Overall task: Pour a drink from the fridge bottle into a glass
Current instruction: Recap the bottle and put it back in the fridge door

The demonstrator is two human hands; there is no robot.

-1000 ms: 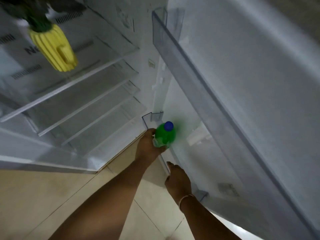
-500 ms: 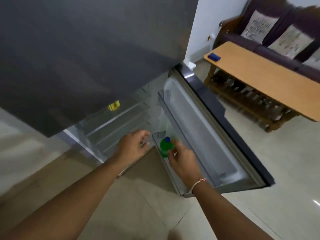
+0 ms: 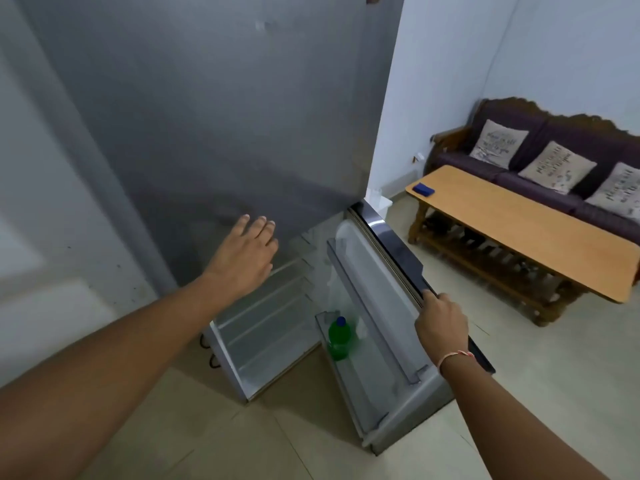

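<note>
Both your hands have come off the bottle since half a second ago: your right hand now has its grip closed on the fridge door's edge, your left hand hangs spread, holding nothing. That bottle stands untouched in the door shelf, below and between both hands; by my reading, fetching and pouring remain, and no glass is in sight.

Right hand grips the open fridge door's edge; green bottle stands upright in its door shelf; left hand hovers spread, empty.
</note>
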